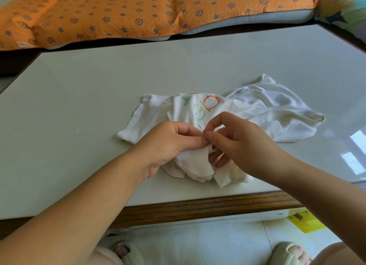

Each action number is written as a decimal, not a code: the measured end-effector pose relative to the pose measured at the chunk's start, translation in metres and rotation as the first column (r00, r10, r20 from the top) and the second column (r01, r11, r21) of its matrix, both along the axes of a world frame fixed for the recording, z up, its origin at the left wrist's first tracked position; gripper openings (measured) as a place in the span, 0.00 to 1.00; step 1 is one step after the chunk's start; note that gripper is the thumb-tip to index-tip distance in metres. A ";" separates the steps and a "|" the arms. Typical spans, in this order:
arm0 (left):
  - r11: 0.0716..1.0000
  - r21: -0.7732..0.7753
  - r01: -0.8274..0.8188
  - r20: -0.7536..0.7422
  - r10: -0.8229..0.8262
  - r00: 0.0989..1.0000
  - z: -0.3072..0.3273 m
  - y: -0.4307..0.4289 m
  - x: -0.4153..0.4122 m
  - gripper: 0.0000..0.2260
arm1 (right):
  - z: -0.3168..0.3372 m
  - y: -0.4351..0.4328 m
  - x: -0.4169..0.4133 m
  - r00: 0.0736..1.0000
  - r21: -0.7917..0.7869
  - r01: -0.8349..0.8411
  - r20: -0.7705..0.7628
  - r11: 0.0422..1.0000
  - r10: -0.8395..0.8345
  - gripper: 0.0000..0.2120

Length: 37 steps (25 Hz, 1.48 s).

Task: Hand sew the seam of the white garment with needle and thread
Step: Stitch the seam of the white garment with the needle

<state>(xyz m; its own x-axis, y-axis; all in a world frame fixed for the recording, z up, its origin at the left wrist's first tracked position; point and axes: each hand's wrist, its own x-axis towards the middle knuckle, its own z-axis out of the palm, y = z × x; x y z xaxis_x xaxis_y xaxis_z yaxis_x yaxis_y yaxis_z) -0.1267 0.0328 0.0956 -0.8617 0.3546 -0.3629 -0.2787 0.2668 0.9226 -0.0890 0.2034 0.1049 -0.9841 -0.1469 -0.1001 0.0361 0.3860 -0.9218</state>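
Observation:
A crumpled white garment (263, 110) with orange and green printed letters lies in the middle of the pale table (99, 90). My left hand (170, 143) grips a bunched fold of the fabric near the front, fingers curled over it. My right hand (233, 139) pinches a thin dark needle (201, 128) between thumb and forefinger. The needle's tip sticks up and to the left, just above the fold where my two hands meet. Its thread is too fine to make out.
A loose loop of pale thread (87, 129) lies on the table left of the garment. The table's brown wooden front edge (198, 207) is near me. An orange patterned cushion (118, 13) lines the far side. A yellow object (306, 222) lies on the floor.

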 end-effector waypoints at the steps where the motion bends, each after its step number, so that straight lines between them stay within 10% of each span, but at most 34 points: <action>1: 1.000 -0.008 0.002 -0.006 -0.002 1.000 0.000 0.000 0.000 0.08 | 0.000 -0.001 -0.001 1.000 -0.011 0.010 0.024 1.000 -0.010 0.03; 10: 0.997 -0.082 0.011 -0.042 -0.014 0.999 0.002 0.001 0.000 0.06 | 0.002 -0.001 -0.011 0.994 0.260 0.064 -0.098 0.964 -0.040 0.06; 13: 0.995 -0.098 0.005 -0.030 -0.008 1.000 0.003 0.001 0.000 0.05 | 0.006 0.007 -0.022 0.972 -0.058 0.226 -0.054 0.972 -0.229 0.07; 17: 0.995 -0.103 0.004 -0.018 -0.006 1.000 0.004 -0.001 -0.001 0.04 | 0.021 0.020 -0.034 0.938 -0.591 0.347 0.232 0.728 -0.258 0.05; 23: 0.989 -0.146 0.005 -0.015 -0.007 1.000 0.006 -0.006 -0.003 0.02 | 0.024 0.036 -0.047 0.874 -0.762 0.470 0.331 0.446 -0.355 0.05; 33: 0.981 -0.193 0.027 -0.014 -0.030 0.999 0.009 -0.012 -0.006 0.03 | 0.017 0.047 -0.052 0.857 -0.663 0.438 0.102 0.608 -0.506 0.02; 37: 0.987 -0.155 0.037 -0.073 -0.049 0.996 0.008 -0.015 -0.006 0.05 | 0.024 0.007 -0.011 0.972 -0.568 0.234 0.147 0.789 -0.182 0.05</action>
<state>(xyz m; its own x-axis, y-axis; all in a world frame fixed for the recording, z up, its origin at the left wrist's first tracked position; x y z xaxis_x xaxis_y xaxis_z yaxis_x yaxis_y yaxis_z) -0.1328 0.0178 0.1037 -0.8741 0.3374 -0.3495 -0.1943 0.4166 0.8881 -0.1000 0.2103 0.1294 -0.9898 0.0041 -0.1427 0.1375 -0.2425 -0.9604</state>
